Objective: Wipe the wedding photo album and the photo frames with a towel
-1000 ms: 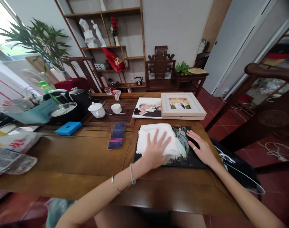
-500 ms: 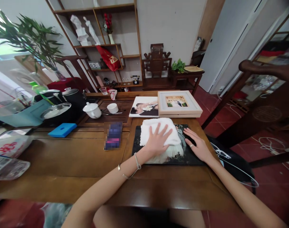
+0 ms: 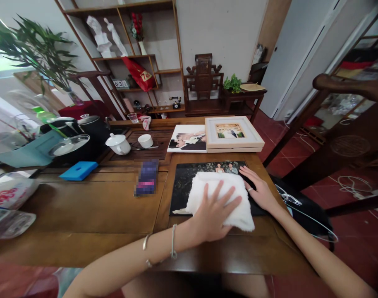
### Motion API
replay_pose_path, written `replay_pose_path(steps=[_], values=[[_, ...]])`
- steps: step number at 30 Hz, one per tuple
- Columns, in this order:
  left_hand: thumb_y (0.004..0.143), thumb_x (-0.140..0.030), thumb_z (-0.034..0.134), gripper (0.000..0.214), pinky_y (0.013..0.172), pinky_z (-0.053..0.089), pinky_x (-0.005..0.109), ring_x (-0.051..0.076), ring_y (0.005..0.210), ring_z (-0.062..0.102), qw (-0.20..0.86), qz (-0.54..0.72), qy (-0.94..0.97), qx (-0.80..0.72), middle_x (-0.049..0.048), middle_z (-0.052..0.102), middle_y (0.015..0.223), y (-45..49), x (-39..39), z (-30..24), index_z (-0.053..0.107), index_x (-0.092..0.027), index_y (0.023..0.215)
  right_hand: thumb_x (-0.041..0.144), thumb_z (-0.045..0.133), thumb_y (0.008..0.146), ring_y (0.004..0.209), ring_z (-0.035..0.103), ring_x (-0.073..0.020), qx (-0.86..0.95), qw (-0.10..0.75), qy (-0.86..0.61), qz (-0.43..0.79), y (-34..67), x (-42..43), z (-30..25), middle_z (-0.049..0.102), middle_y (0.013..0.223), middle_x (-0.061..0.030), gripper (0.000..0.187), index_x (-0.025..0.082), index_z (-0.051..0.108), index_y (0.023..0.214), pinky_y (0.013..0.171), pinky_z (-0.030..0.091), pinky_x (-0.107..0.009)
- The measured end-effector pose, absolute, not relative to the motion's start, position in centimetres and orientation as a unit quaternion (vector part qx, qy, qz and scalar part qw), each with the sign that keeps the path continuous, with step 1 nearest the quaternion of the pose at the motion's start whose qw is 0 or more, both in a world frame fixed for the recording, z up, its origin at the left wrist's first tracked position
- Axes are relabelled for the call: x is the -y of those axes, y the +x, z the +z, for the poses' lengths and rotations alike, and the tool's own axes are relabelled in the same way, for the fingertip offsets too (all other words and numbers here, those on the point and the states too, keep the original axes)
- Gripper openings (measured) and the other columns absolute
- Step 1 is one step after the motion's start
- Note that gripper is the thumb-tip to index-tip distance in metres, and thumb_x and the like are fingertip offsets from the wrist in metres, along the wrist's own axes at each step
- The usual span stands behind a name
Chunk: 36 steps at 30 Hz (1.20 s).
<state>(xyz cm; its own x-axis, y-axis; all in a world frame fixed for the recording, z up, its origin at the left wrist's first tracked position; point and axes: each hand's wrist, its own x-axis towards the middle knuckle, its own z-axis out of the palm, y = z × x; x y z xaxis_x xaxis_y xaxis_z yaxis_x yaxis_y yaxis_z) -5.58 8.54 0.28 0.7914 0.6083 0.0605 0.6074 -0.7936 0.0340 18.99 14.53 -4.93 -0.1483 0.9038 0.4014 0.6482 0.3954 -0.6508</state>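
White cloth slid toward person, left hand spread flat on it, right hand outstretched, touching dark photo

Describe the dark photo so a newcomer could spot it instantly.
On the table, find the pale frame. Just nearer the wearer lies the dark photo, flat, partly under a white cloth. Its blackish background sets it apart from the pale frame and white-edged print behind it.

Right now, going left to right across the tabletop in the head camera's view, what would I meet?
Blue block → lidded white pot → small white cup → white cloth under the left hand → right hand.
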Motion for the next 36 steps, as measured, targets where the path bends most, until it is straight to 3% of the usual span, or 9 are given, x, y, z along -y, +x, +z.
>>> replay_pose_path(steps=[9,13,22,32,36], values=[[0.095,-0.044,0.047,0.069,0.109,0.021,0.071,0.041,0.149,0.007,-0.012,0.009,0.939,-0.343,0.0047,0.014,0.165,-3.1,-18.8,1.3,0.02,-0.028,0.157,0.037,0.048,0.095,0.138,0.047,-0.0298,0.746,0.398,-0.512,0.154,19.1,-14.7,-5.2,0.058,0.141,-0.0125,0.042,0.022,0.061,0.131,0.114,0.038,-0.056],[0.094,-0.044,0.05,0.071,0.108,0.023,0.072,0.043,0.149,0.008,-0.032,0.005,0.936,-0.351,0.007,0.014,0.165,-3.2,-17.2,1.0,0.021,-0.026,0.157,0.038,0.048,0.095,0.137,0.047,-0.0295,0.742,0.4,-0.514,0.159,19.0,-14.7,-5.2,0.059,0.14,-0.0117,0.041,0.023,0.062,0.13,0.114,0.038,-0.056],[0.091,-0.056,0.049,0.079,0.104,0.032,0.072,0.049,0.146,0.014,-0.091,0.005,0.924,-0.37,0.0133,0.014,0.164,-2.9,-5.8,1.1,0.024,-0.02,0.157,0.037,0.049,0.094,0.14,0.045,-0.0278,0.738,0.399,-0.515,0.176,19.1,-14.5,-4.8,0.057,0.143,-0.0107,0.042,0.024,0.061,0.131,0.117,0.033,-0.055],[0.092,-0.045,0.054,0.075,0.106,0.028,0.073,0.044,0.148,0.011,-0.05,-0.007,0.923,-0.382,0.0076,0.013,0.164,-2.4,-16.0,1.2,0.021,-0.026,0.157,0.035,0.049,0.093,0.138,0.046,-0.0297,0.744,0.404,-0.505,0.167,19.2,-14.7,-5.2,0.059,0.14,-0.0123,0.042,0.022,0.061,0.131,0.114,0.038,-0.055],[0.091,-0.045,0.055,0.076,0.106,0.03,0.071,0.048,0.145,0.017,-0.078,-0.006,0.91,-0.406,0.0136,0.018,0.163,-2.0,-13.4,1.3,0.026,-0.018,0.156,0.038,0.049,0.094,0.138,0.046,-0.0291,0.739,0.401,-0.514,0.169,19.0,-14.6,-4.9,0.059,0.14,-0.0115,0.041,0.023,0.063,0.129,0.116,0.036,-0.055]])
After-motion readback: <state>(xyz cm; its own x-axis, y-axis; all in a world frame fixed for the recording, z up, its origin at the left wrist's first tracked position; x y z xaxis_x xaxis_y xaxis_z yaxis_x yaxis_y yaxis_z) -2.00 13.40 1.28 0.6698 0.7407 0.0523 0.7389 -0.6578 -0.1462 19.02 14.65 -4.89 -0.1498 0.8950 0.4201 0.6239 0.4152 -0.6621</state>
